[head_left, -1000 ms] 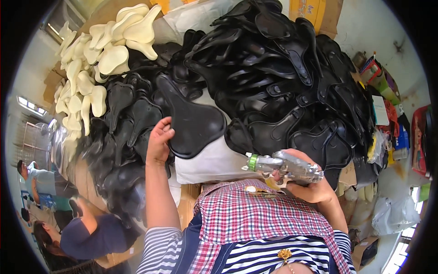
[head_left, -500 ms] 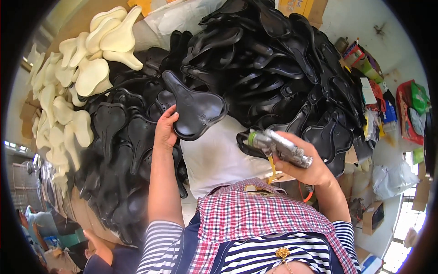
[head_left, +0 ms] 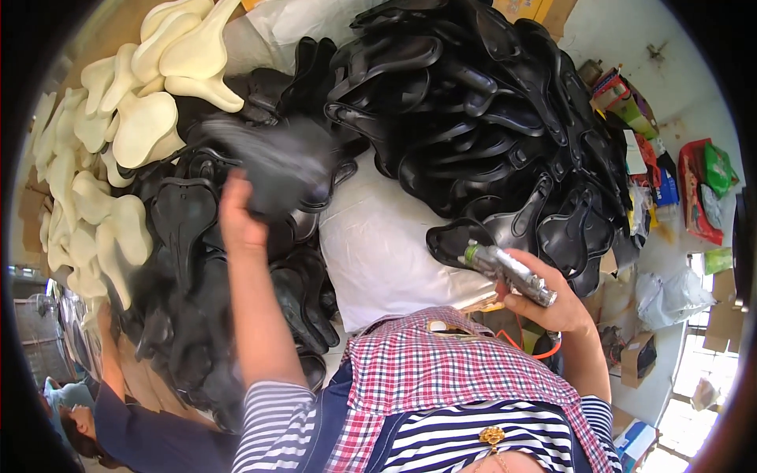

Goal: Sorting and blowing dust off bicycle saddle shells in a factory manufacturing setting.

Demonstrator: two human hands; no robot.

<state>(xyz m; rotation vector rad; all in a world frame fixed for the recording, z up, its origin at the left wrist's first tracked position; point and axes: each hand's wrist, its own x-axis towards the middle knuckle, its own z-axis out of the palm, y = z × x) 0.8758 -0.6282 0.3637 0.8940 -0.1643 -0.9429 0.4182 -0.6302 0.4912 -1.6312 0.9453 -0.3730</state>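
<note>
A black bicycle saddle cover [head_left: 276, 165] hangs over the pile at my left hand [head_left: 243, 213], smeared by motion. The thumb side shows at its near left edge; the other fingers are hidden beneath. In my right hand [head_left: 552, 296] is a silvery spray gun [head_left: 512, 272] with a green ring near its tip, pointing up and left. The fingers are wrapped round its body. Just beyond its tip lies another black saddle cover [head_left: 457, 240], at the lower edge of the right-hand pile.
A large heap of black saddle covers [head_left: 473, 118] rises ahead, and more [head_left: 185, 209] lie on the left. Cream saddle pads [head_left: 146, 130] are stacked at far left. A white padded sheet [head_left: 371, 244] lies between. An orange hose [head_left: 544, 353] hangs by my right wrist. Another person's arm [head_left: 110, 355] reaches in lower left.
My left hand has swung left with the saddle cover, which has turned and blurred. My right hand has shifted slightly right and down with the spray gun. The other person has leaned in at lower left.
</note>
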